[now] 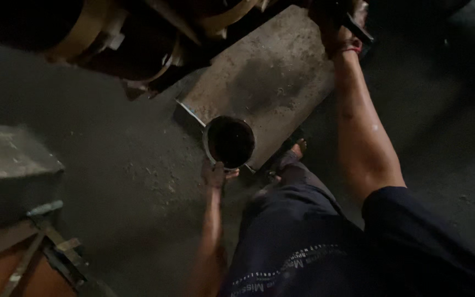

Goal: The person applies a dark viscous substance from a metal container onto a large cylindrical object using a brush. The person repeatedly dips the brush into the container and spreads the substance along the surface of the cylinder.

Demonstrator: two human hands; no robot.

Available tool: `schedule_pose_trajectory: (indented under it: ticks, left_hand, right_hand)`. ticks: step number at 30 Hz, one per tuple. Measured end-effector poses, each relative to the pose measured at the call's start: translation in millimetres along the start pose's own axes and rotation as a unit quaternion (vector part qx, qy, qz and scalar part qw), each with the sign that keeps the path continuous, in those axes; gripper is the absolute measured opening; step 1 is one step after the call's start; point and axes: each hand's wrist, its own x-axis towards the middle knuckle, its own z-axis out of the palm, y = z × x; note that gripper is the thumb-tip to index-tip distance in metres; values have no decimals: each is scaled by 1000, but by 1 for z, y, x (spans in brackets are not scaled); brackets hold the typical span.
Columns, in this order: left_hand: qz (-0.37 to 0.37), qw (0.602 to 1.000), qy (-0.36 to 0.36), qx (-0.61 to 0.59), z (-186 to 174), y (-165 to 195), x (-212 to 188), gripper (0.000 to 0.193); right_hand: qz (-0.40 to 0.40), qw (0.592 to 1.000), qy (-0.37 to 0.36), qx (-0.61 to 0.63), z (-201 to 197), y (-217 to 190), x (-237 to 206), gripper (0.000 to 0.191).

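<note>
Dim grey concrete floor (111, 165) fills most of what I see from the head camera, gritty and dusty underfoot. At the centre, my left hand (214, 174) grips the near rim of a round metal can (229, 142), fingers closed on its edge; the can stands upright with something dark inside, and it sits on the lower corner of a flat grey slab (270, 82) lying on the floor. My right hand (339, 25) reaches far up to the slab's upper edge and is closed around a dark tool (358, 27) whose shape I cannot make out; a red band circles that wrist. My sandalled foot (292, 151) rests just beside the can, at the slab's edge. Farther out, curved wooden hoops (83, 33) lie at the top, and a grey block (12, 170) with metal bars (50, 247) sits at the left.
</note>
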Motion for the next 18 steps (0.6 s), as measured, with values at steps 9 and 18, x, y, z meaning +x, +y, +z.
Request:
schedule_pose_trajectory:
  ticks: [9, 18]
  left_hand:
    - [-29, 995, -8, -98, -17, -32, -38, 80]
    - [-70, 841, -253, -474, 27, -53, -20, 97]
  right_hand:
    - [-125, 985, -38, 115, 29, -102, -38, 32]
    - [-235, 804, -72, 542, -35, -16, 15, 30]
